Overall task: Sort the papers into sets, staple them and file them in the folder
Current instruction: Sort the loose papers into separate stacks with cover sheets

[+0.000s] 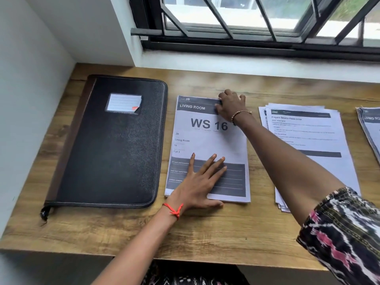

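Note:
A set of papers (207,140) headed "LIVING ROOM, WS 16" lies in the middle of the wooden desk (205,229). My left hand (200,182) presses flat on its lower part with straight fingers. My right hand (231,104) is at the set's top right corner, fingers curled over the edge; whether it holds anything there is hidden. A closed black folder (109,140) with a label pocket lies just left of the papers. A fanned pile of printed papers (304,140) lies to the right, partly under my right forearm. No stapler is in view.
More papers (370,128) stick in at the right edge of the view. A white wall borders the desk on the left. A window sill (246,62) and a barred window run along the back. The desk's front edge is near me.

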`<state>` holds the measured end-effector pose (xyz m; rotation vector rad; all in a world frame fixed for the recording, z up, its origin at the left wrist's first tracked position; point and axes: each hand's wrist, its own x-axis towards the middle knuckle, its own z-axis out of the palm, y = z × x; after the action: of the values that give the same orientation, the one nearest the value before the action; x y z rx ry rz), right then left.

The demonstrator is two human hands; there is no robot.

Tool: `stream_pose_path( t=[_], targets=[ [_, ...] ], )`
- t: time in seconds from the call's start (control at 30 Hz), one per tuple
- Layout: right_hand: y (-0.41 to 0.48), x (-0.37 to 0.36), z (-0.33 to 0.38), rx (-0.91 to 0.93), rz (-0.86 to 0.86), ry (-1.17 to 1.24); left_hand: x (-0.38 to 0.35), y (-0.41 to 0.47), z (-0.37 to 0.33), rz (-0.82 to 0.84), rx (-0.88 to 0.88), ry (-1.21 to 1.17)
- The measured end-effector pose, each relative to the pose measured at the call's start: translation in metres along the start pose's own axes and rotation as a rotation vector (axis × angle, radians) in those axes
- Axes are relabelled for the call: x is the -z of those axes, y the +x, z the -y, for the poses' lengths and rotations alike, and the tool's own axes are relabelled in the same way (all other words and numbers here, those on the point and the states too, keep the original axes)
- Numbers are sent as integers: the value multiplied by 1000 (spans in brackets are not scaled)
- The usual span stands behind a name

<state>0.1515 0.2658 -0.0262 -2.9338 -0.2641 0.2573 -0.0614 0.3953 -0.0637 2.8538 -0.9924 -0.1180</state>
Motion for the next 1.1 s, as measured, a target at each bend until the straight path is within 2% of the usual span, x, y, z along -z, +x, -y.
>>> stream_pose_path(
  t=[0.2, 0.47, 0.7, 1.1],
  targets=[
    [1, -6, 27, 113, 29, 62, -3, -6, 0, -27, 37, 40],
    [12, -4, 69, 284, 83, 74, -3, -32, -1, -90, 236, 44],
    [23, -10, 86, 227, 117, 74, -9, -41, -3, -61, 437, -13],
    [27, -12, 82, 251, 140, 39, -11, -42, -3, -10, 480, -28]
  ],
)
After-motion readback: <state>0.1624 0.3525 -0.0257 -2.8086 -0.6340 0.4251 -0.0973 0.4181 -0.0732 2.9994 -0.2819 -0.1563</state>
